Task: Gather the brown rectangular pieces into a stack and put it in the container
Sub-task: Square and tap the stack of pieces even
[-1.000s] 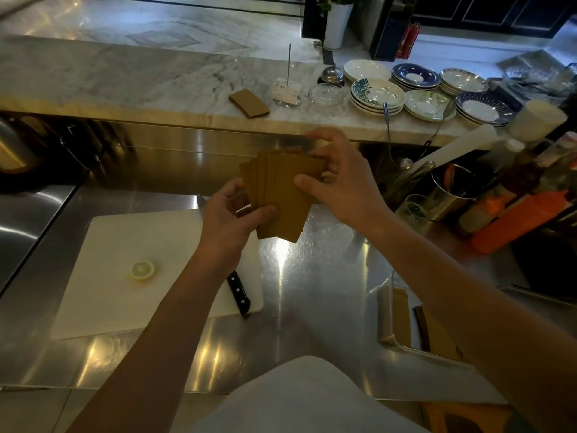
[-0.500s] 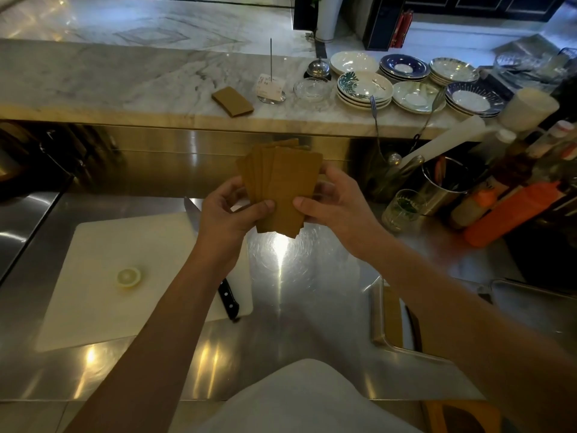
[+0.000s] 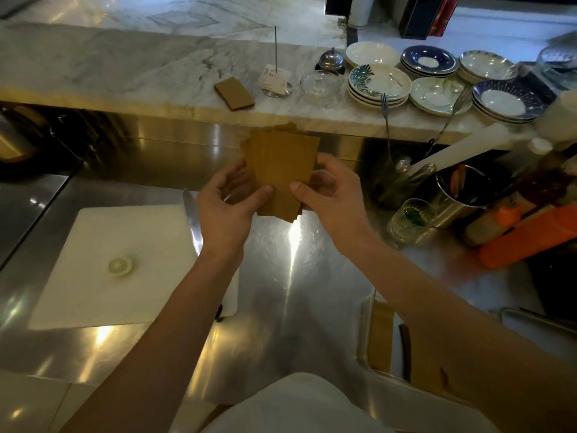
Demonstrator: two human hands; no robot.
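Your left hand (image 3: 224, 210) and right hand (image 3: 327, 195) both pinch the brown cards (image 3: 281, 170) mid-frame, thumbs clamped on front; tray (image 3: 363, 332) sits lower right.

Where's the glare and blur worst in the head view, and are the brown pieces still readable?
Head view: strongest glare is streaks on the steel counter below the hands; dim, warm light overall. Wide-angle bending curves the marble ledge. Right-edge bottles look soft. The brown pieces, between left hand and right hand, read clearly, edges slightly fanned.
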